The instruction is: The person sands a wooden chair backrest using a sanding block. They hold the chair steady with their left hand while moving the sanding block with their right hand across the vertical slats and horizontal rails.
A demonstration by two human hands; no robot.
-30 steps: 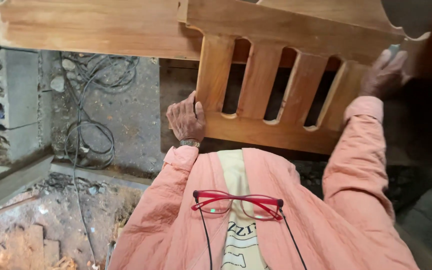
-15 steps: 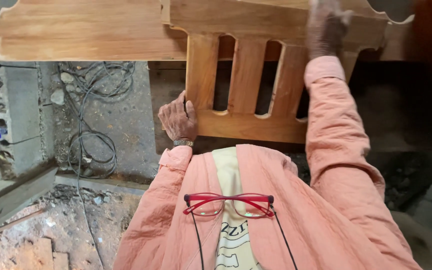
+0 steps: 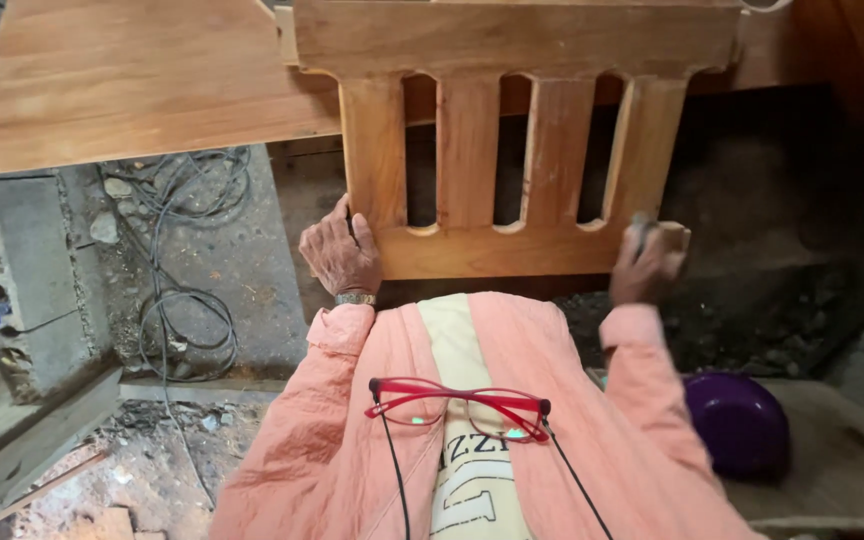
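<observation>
Your hands sit at the two near corners of the slatted wooden panel (image 3: 512,150), one on each end of its bottom rail. Your left hand (image 3: 340,255) is clasped around the near left corner, fingers curled onto the outer edge of the leftmost slat, with a wristwatch (image 3: 355,298) just below it. Your right hand (image 3: 644,265) is pressed on the near right corner of the rail; it is blurred, and something small and pale seems to be under the fingers, but you cannot tell what it is, nor whether the hand is clenched on it or simply laid flat.

The panel lies straight ahead of you, just beyond your chest, its long axis running left to right and its slats pointing away from you toward the far top rail. Both hands are about equally near to it, each already touching. A wider plank (image 3: 122,80) lies to the far left, its edge running behind the panel. A pair of red glasses (image 3: 457,405) hangs on your chest, a purple bowl (image 3: 737,420) rests near right, and loose cables (image 3: 187,300) trail over the floor at left
</observation>
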